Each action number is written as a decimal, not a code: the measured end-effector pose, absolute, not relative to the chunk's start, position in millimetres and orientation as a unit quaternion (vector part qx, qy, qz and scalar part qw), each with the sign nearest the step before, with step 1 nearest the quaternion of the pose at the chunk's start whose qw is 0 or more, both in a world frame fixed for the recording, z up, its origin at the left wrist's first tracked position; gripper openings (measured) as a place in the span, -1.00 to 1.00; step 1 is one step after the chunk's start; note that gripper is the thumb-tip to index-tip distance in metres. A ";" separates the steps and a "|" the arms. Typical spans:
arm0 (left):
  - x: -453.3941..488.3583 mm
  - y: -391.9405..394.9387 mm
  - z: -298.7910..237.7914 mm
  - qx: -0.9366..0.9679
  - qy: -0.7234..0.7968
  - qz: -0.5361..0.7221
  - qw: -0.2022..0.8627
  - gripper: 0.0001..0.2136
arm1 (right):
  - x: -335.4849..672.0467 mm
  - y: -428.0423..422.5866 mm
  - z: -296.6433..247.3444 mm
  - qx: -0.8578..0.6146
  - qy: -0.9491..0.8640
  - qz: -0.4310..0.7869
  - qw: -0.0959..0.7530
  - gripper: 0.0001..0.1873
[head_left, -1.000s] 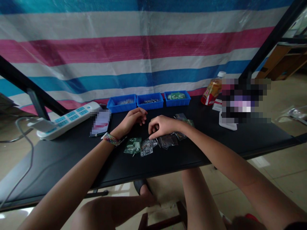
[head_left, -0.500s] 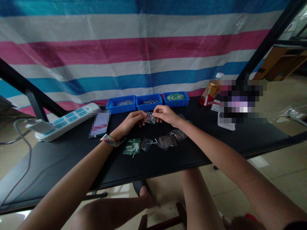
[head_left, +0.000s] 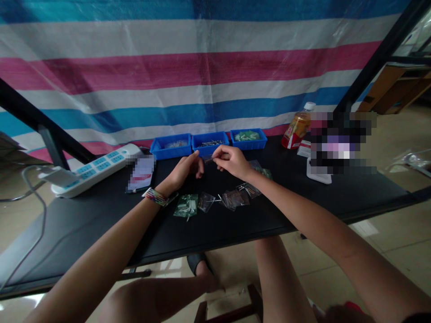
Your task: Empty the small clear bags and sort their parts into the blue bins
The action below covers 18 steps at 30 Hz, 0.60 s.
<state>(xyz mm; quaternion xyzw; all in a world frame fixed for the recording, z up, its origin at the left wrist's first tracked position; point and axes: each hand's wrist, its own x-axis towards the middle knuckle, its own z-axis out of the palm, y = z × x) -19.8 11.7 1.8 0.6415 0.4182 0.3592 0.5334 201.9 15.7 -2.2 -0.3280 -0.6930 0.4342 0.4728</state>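
Observation:
My right hand (head_left: 231,160) pinches a small clear plastic bag (head_left: 208,158) in front of the middle blue bin. The bag is seen nearly edge-on, and its contents are hard to make out. Just left of it is my left hand (head_left: 183,172), its thumb apart from its loosely bent fingers and nothing visible between them. Closer to the front edge lie a green bag (head_left: 186,205) of white pieces, a small clear bag (head_left: 206,202) and several bags of small parts (head_left: 235,198). Another bag (head_left: 266,172) is partly hidden behind my right wrist.
Three blue bins (head_left: 171,152) line the back, holding clear bags, metal pins (head_left: 211,143) and green bags (head_left: 247,135). A power strip (head_left: 97,168) and a phone (head_left: 140,172) are at left. A drink bottle (head_left: 296,128) and a white object (head_left: 318,172) stand at right.
My left hand has let go of the clear bag and drawn slightly left, thumb raised. The bag stays in my right hand, now turned more edge-on.

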 end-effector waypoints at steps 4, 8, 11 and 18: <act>-18.7 9.0 3.8 0.623 0.411 0.383 0.544 -0.50 | 202.7 10.8 0.4 -0.336 -0.746 0.311 0.483 -0.94; -16.3 4.6 7.9 0.613 0.413 0.422 0.525 -0.65 | 202.5 6.5 2.2 -0.350 -0.772 0.273 0.454 -0.84; -19.4 7.9 9.9 0.594 0.427 0.465 0.498 -0.66 | 201.8 3.1 3.4 -0.364 -0.768 0.268 0.453 -0.75; -44.3 26.8 15.9 0.471 0.517 0.602 0.386 -0.59 | 198.9 -2.2 2.0 -0.334 -0.783 0.274 0.447 -0.76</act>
